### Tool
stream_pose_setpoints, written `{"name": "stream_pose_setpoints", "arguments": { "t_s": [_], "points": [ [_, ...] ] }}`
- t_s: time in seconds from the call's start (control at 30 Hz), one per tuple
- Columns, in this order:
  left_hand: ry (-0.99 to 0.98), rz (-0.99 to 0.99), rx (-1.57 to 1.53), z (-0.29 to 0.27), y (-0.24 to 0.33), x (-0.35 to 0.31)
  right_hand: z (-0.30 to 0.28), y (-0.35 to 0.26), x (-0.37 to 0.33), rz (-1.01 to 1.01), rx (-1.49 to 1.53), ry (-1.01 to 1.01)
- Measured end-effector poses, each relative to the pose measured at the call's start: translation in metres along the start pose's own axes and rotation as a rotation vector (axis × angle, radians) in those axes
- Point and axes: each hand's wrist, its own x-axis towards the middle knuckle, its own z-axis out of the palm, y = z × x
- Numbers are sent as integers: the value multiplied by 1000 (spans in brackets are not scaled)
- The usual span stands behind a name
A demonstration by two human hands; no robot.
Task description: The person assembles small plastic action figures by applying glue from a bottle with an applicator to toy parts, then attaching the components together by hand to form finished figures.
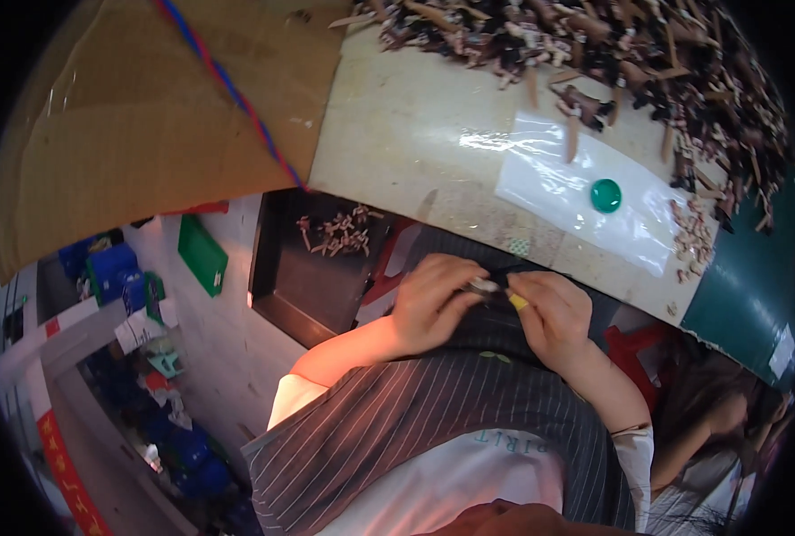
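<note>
My left hand (435, 302) is closed in a pinch around a small piece, pale and dark (481, 286), in front of my apron. Its exact kind is too small to tell. Close by on the right, my right hand (556, 314) has its fingers pressed together, facing that piece. A yellow wrap (517, 302) shows at its fingertips. Whatever those fingers pinch is hidden. Both hands are just off the near edge of the pale tabletop (406, 134).
Brown, dark and flesh-coloured small parts (630, 54) are heaped at the far right. A green round cap (605, 195) lies on a clear plastic sheet (536, 170). Left of me, a dark tray (281, 299) holds several small pieces. Another person's arm (703, 438) is at lower right.
</note>
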Motion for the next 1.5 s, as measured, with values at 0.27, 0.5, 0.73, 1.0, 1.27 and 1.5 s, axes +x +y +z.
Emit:
{"name": "stream_pose_setpoints", "arguments": {
  "t_s": [0.27,0.5,0.73,1.0,1.27,1.5],
  "points": [
    [677,-601,474,-103,-206,-135,-11,4,-13,119,71,-15],
    [60,-492,821,-61,-161,-144,-23,7,-41,275,63,57],
    [72,-466,896,-26,-179,-128,-30,5,-52,267,42,77],
    [44,-445,1009,-27,-151,-102,-67,-1,-63,272,-136,336],
    [147,410,396,-38,4,25,-131,13,-54,449,-457,558],
    [182,153,321,5,29,163,-121,24,-34,792,-714,557]
  ]
}}
